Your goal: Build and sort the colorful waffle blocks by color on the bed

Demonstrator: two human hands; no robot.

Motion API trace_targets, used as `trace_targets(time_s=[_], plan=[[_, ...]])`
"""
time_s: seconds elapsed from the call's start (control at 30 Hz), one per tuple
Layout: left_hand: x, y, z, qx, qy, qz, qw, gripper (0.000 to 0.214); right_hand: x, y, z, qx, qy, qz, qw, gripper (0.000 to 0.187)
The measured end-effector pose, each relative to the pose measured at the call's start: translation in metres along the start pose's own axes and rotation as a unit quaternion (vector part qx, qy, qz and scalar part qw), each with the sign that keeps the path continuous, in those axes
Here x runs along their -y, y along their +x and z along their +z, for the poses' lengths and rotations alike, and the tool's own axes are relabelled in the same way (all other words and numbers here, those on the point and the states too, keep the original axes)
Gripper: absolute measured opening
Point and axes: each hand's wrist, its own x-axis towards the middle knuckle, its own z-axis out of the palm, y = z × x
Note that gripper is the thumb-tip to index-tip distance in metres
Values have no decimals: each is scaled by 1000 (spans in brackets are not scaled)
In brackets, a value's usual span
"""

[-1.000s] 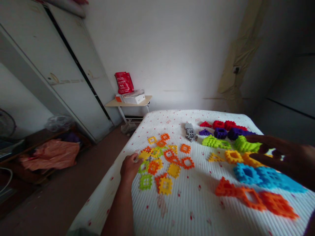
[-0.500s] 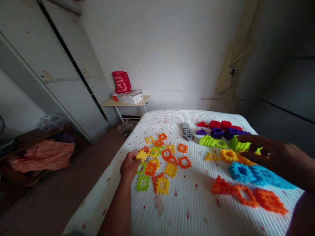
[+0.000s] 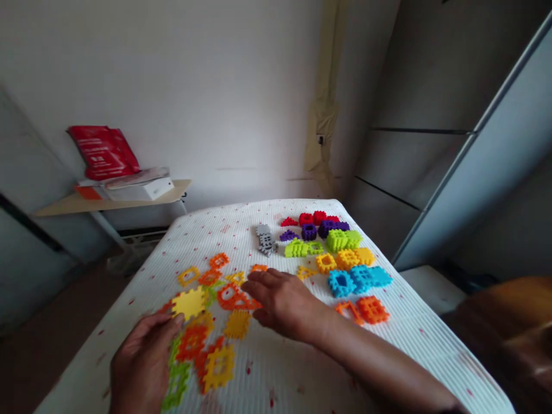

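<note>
In the head view my left hand (image 3: pixel 144 356) is closed, pinching a solid yellow toothed tile (image 3: pixel 190 303) between thumb and fingers above the loose pile. My right hand (image 3: pixel 287 302) reaches in from the right, palm down with fingers stretched out, over the pile's right side. Nothing shows in its grasp, though its underside is hidden. Nearest its fingertips are orange tiles (image 3: pixel 230 296), partly covered by the hand, and another yellow tile (image 3: pixel 237 325). A yellow window tile (image 3: pixel 219 368), an orange window tile (image 3: pixel 192 343) and green tiles (image 3: pixel 176 379) lie closer to me.
Color-grouped tiles stand on the right of the patterned bedsheet (image 3: pixel 319 368): red (image 3: pixel 306 219), purple (image 3: pixel 309 232), green (image 3: pixel 297 248), yellow (image 3: pixel 347 259), blue (image 3: pixel 362 279), orange (image 3: pixel 373 310). Grey tiles (image 3: pixel 265 238) sit further back. A side table (image 3: pixel 64 204) holds a red bag (image 3: pixel 103 152).
The view has turned right. My right hand has moved from the sorted rows on the right to the loose pile. My left hand still holds the yellow tile.
</note>
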Motion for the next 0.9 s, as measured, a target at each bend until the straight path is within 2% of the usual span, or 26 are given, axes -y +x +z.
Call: trace_targets(time_s=[0.13, 0.27, 0.37, 0.57, 0.77, 0.9], plan=[[6, -24, 29, 98, -47, -68, 992, 33, 9, 5, 21, -11, -42, 3, 999, 54], [9, -38, 48, 153, -79, -122, 977, 32, 7, 6, 30, -21, -71, 8, 997, 40], [8, -45, 57, 171, -100, -146, 969, 31, 5, 7, 30, -35, -85, 23, 995, 29], [10, -53, 72, 196, -135, -162, 958, 31, -6, 7, 22, -39, -62, 27, 997, 27], [12, -62, 84, 253, -186, -157, 936, 26, -28, -2, 19, -53, 59, 45, 996, 51], [12, -62, 88, 261, -205, -153, 931, 23, -38, -7, 19, -62, 90, 53, 993, 56]])
